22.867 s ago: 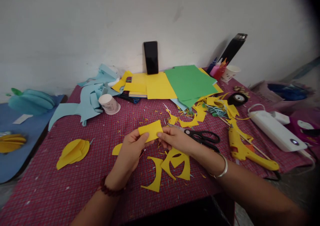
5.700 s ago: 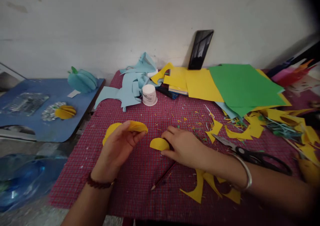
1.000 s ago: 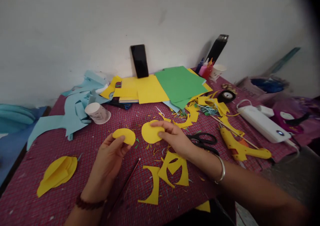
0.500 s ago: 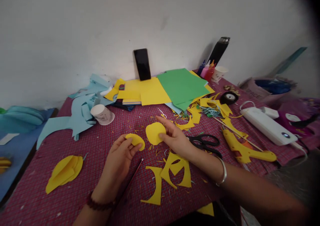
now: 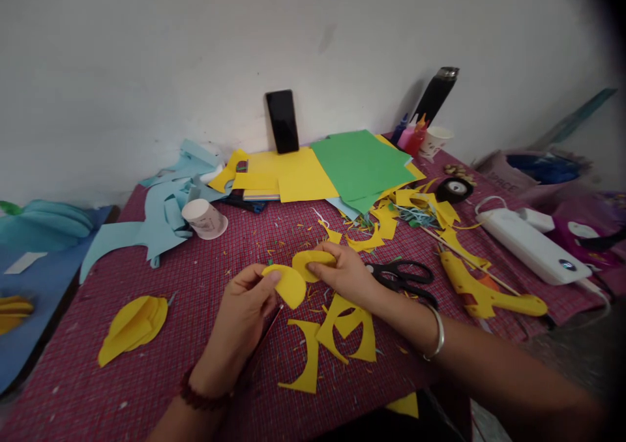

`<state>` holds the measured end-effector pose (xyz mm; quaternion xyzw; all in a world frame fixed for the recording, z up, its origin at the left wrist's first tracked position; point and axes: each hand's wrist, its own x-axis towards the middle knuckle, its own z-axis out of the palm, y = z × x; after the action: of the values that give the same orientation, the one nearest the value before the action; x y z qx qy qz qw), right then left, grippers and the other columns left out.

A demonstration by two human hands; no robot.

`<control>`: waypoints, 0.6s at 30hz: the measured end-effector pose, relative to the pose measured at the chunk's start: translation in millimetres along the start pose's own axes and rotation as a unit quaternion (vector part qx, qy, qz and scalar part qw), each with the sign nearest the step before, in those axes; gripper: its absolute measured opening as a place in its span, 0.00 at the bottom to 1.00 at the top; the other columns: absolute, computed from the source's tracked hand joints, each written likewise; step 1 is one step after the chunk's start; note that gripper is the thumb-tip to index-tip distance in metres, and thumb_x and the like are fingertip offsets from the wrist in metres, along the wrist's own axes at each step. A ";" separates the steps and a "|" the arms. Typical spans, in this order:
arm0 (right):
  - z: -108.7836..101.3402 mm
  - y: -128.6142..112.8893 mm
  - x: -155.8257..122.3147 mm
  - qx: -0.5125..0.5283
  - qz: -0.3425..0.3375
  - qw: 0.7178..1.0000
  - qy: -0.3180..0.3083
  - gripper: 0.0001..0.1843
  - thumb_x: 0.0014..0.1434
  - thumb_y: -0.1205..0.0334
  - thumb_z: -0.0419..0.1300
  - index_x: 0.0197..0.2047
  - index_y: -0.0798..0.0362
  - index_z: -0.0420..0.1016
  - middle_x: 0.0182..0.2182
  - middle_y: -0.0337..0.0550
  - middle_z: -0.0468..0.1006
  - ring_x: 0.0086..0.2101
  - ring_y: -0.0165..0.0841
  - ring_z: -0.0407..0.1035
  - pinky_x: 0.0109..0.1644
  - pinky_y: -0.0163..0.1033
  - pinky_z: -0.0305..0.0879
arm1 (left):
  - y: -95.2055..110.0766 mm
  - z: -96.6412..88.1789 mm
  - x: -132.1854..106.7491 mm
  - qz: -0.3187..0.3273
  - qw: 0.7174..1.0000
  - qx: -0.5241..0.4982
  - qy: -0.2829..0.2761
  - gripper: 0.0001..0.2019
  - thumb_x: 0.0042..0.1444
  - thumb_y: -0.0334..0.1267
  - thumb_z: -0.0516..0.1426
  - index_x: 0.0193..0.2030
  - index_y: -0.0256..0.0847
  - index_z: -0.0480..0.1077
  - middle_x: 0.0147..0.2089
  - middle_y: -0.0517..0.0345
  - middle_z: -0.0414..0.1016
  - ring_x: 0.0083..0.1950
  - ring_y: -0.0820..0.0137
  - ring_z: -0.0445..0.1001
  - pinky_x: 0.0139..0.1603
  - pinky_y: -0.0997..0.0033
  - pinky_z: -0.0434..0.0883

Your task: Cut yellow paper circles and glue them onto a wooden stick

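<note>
Between thumb and fingers, my left hand [image 5: 250,298] pinches a yellow paper piece [image 5: 290,287] that looks like a circle folded in half. Just to its right, my right hand [image 5: 349,271] grips a second yellow paper piece [image 5: 308,264], tilted so that it shows as a narrow rounded shape. The two pieces nearly meet above the checked cloth; whether they touch I cannot tell. Below the hands lie yellow paper offcuts [image 5: 307,357] with curved cut edges. Black-handled scissors [image 5: 403,274] rest beside my right wrist. A thin stick, partly hidden, lies by my left hand.
Folded yellow pieces [image 5: 134,324] lie at left. Behind stand a paper cup [image 5: 203,218], blue paper scraps [image 5: 161,217], yellow and green sheets [image 5: 364,168] and a phone [image 5: 282,122] against the wall. At right are a yellow glue gun [image 5: 484,292] and a white power strip [image 5: 533,246].
Both hands have come closer together, and the left one has moved right. The right hand's paper, flat and round before, is now tilted or bent. The view has shifted slightly.
</note>
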<state>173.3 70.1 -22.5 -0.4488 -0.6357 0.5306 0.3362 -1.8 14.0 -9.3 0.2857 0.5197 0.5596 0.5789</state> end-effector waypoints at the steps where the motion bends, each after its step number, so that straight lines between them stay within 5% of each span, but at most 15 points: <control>1: 1.3 0.9 -0.1 0.011 0.002 1.000 -0.008 0.04 0.52 0.61 0.58 0.31 0.52 0.69 0.25 0.38 0.71 0.26 0.30 0.66 0.29 0.36 0.63 | -0.3 2.2 -1.8 0.001 1.000 0.007 -0.010 0.11 0.44 0.39 0.66 0.24 0.37 0.69 0.17 0.67 0.63 0.16 0.83 0.55 0.17 0.82 0.53; 10: 7.4 -2.9 -1.9 0.121 0.051 0.991 -0.037 0.09 0.53 0.56 0.58 0.33 0.53 0.68 0.25 0.36 0.70 0.21 0.25 0.63 0.22 0.31 0.63 | 1.7 7.5 -5.3 0.030 0.999 0.019 -0.017 0.04 0.46 0.33 0.63 0.28 0.38 0.71 0.21 0.64 0.69 0.22 0.79 0.64 0.24 0.79 0.63; 18: 3.9 -6.7 -2.4 0.097 0.069 0.992 -0.029 0.09 0.53 0.59 0.61 0.36 0.52 0.66 0.24 0.33 0.68 0.19 0.23 0.62 0.18 0.28 0.62 | 6.2 2.7 -4.5 0.021 0.998 -0.064 -0.012 0.09 0.45 0.29 0.64 0.30 0.40 0.68 0.25 0.64 0.72 0.22 0.80 0.67 0.20 0.81 0.62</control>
<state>169.2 66.2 -16.7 -0.4416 -0.5582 0.6244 0.3217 -0.7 11.8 -1.6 0.2658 0.4695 0.6005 0.5902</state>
